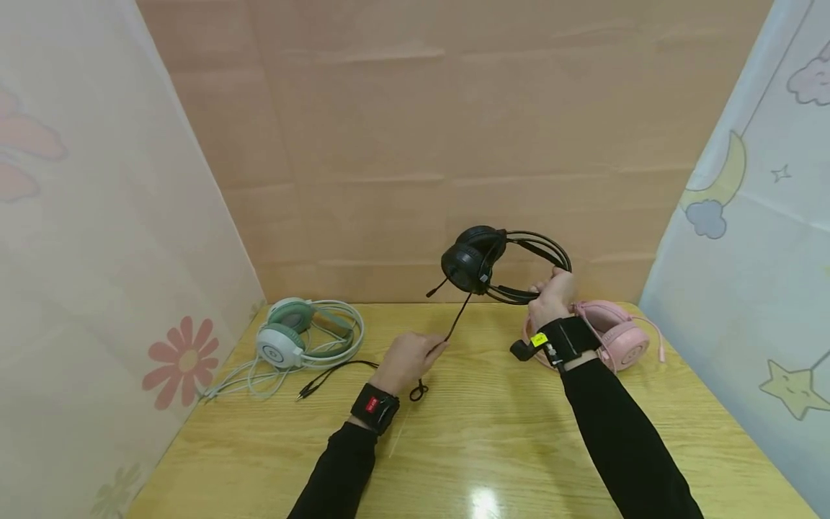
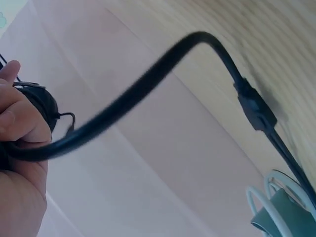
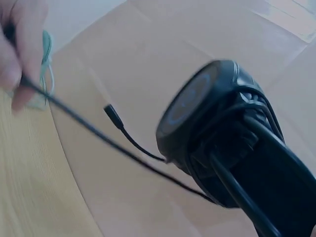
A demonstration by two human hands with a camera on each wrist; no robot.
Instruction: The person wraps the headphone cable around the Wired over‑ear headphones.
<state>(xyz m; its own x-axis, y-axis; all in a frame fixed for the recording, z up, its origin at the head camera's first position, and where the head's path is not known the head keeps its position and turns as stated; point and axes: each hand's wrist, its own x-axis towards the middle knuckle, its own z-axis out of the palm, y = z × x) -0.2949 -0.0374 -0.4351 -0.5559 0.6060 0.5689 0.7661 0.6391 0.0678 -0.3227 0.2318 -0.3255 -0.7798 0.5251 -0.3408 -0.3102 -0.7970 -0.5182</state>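
A black headset (image 1: pixel 476 259) with a small boom microphone (image 3: pixel 114 117) is held in the air above the table. My right hand (image 1: pixel 551 295) grips its headband, earcups pointing left. From the lower earcup a black cable (image 3: pixel 118 146) runs taut to my left hand (image 1: pixel 408 360), whose curled fingers hold it. Past that hand the cable hangs and bends, with a splitter block (image 2: pixel 256 107) on it, and its plug ends (image 1: pixel 306 392) lie on the table. In the right wrist view only a sliver of the right hand shows.
A white and green headset (image 1: pixel 280 346) with its coiled cable lies at the table's left rear. Behind my right wrist sits a pink headset (image 1: pixel 625 342), partly hidden. Brown paper (image 1: pixel 389 144) forms the back wall, and patterned sheets flank the wooden table (image 1: pixel 493 447).
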